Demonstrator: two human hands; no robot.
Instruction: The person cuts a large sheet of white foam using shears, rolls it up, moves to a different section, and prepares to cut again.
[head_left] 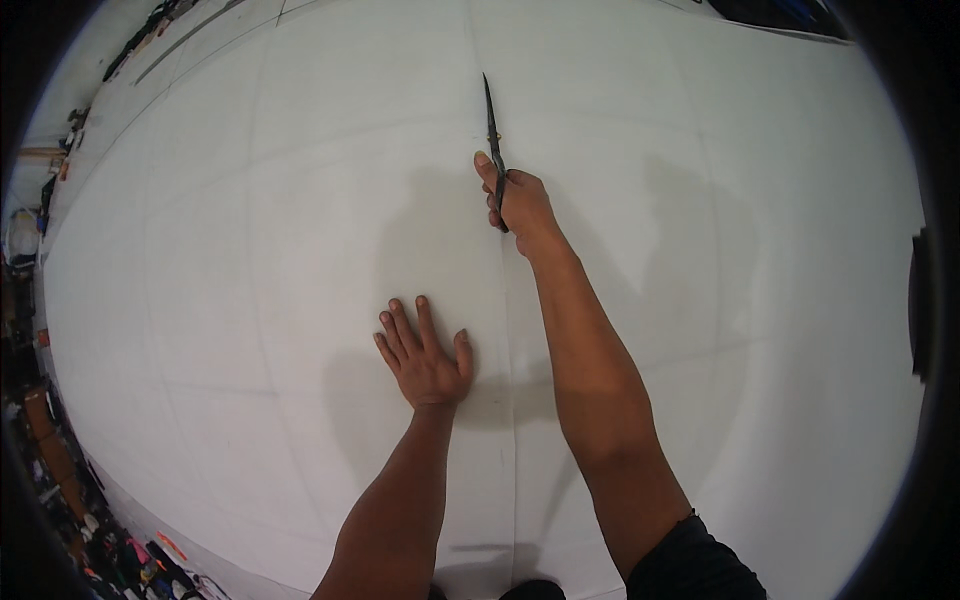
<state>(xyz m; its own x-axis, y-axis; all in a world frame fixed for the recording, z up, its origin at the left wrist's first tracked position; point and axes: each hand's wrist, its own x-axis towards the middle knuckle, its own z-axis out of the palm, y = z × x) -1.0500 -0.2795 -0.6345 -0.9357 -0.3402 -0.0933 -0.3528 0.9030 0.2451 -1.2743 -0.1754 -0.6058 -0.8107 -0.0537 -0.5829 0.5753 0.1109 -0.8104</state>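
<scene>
Fingers [405, 325] of the left hand [425, 358] lie spread and flat, palm down, on the white fabric [250, 250], just left of a cut line running up the sheet. Right of that line, the right hand [518, 200] is closed around the handles of dark scissors [493, 135], thumb along the top. Blades point away from the person along the line, at the fabric surface. Clutter [60, 470] borders the left edge.

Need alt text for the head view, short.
A person's right hand holds dark long-bladed scissors along a cut line in a large white fabric sheet, blades pointing away. The left hand lies flat, fingers spread, on the sheet beside the cut.
</scene>
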